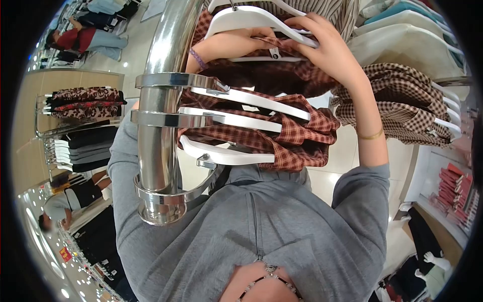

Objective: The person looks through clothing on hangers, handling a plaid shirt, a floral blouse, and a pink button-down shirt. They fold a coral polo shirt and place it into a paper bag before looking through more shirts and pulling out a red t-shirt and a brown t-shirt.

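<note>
Red-brown plaid shirt (319,75) is held up nr top of view, w/ its collar pinched by L hand (234,44). R hand (329,48) is bent round end of white hanger (259,19), fingers apart, thumb below; whether it's gripped tight can't be told. More plaid shirts (302,158) are hung just below, on white hangers (246,119) hooked by chrome rings (176,119) round thick pole (161,58). Brown checked shirts (402,113) are hung at R.
</note>
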### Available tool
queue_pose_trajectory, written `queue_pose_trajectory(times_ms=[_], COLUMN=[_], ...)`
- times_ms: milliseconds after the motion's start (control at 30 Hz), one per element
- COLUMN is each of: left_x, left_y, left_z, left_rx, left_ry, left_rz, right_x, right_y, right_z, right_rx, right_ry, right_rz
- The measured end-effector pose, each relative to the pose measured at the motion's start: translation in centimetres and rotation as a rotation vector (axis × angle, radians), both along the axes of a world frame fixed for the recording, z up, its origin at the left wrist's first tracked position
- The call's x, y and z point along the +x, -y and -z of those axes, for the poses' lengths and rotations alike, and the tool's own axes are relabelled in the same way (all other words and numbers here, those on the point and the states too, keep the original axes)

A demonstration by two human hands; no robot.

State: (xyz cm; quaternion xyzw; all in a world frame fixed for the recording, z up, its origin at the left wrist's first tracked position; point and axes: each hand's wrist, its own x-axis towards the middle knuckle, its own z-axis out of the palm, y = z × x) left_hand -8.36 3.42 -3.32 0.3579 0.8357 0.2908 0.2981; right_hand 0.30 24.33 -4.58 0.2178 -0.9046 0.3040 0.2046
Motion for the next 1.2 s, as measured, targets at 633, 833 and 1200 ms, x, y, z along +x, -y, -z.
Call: queue_pose_trajectory(times_ms=[633, 833, 1200], left_x=[1.6, 5.1, 2.0], left_y=[1.6, 8.6, 10.9], left_z=[-0.6, -7.1, -2.2], left_rx=[0.159, 0.098, 0.238], left_ry=[-0.167, 0.173, 0.149], left_rz=[0.032, 0.071, 0.137], right_x=[8.2, 8.5, 4.3], right_y=[1.8, 3.2, 1.6], right_z=[-0.6, 0.1, 2.6], right_rx=[-0.423, -0.420, -0.336], right_ry=[0.852, 0.587, 0.231], right_rz=[-0.323, -0.400, -0.012])
